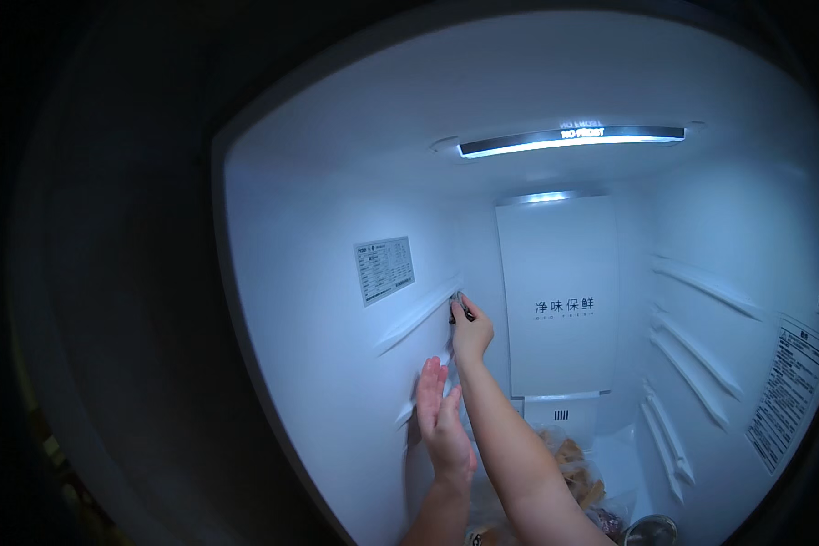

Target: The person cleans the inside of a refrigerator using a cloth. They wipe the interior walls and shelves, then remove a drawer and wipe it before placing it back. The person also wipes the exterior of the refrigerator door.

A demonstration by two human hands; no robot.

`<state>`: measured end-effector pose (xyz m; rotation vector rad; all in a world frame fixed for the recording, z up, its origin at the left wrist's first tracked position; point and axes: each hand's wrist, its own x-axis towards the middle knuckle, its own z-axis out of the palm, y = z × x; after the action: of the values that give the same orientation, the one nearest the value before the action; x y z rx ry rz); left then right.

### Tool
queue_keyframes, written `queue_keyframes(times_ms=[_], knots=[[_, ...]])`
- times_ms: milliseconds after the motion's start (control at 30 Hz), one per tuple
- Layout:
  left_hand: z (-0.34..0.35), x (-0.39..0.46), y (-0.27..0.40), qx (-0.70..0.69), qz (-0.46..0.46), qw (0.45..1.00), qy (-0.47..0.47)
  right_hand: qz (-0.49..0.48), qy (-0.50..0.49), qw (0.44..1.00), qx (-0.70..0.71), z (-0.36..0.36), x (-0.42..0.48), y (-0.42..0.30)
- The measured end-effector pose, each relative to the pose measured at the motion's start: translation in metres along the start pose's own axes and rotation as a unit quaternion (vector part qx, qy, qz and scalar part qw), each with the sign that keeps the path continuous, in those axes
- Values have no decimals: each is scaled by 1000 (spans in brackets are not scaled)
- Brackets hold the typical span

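Note:
The interior of a refrigerator lies before me, its shelves out of their rails. My right hand reaches deep inside and grips a small dark cloth. It presses the cloth to the back part of the left wall, at the rear end of the upper shelf rail. Lower and closer to me, my left hand is raised with its fingers up, thumb apart and nothing in it. It is beside the left wall near a lower rail; whether it touches the wall I cannot tell.
A lit lamp bar runs across the ceiling, and a white panel covers the back wall. Shelf rails jut from the right wall. Clear bags of food and a round container sit at the bottom. A printed label is on the left wall.

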<state>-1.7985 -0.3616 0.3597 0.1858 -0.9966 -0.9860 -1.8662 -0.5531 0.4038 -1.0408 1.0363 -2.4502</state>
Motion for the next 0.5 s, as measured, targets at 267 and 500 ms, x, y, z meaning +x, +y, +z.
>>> queue_keyframes(times_ms=[267,500], knots=[[11,-3,13,-1,36,999,1,-145,-54,988,-14,-17,-52,-40],[20,-18,25,14,83,995,51,-284,-159,944,53,-34,-81,-68]])
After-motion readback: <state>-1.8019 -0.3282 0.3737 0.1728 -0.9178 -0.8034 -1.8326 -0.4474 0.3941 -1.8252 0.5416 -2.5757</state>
